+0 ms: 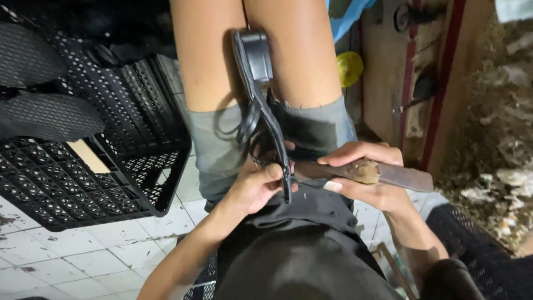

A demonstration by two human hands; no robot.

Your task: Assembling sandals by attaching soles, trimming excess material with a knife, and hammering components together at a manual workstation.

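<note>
My left hand [256,188] is closed around the handle end of a long flat knife [404,178] in front of my lap. A black strap [276,145] hanging from a black box [254,55] crosses over its thumb. My right hand [363,180] wraps around the blade's middle, pinching a small brownish lump [366,170] against the metal. The blade's dull grey tip sticks out to the right past my fingers. Below the hands are my grey shorts [214,150] and bare knees.
Stacked black perforated plastic crates [83,166] stand at the left on a white tiled floor [66,255]. A yellow round object [349,68] lies beyond my right knee. On the right are a wooden panel with a red post [444,83] and a heap of pale scraps [499,183].
</note>
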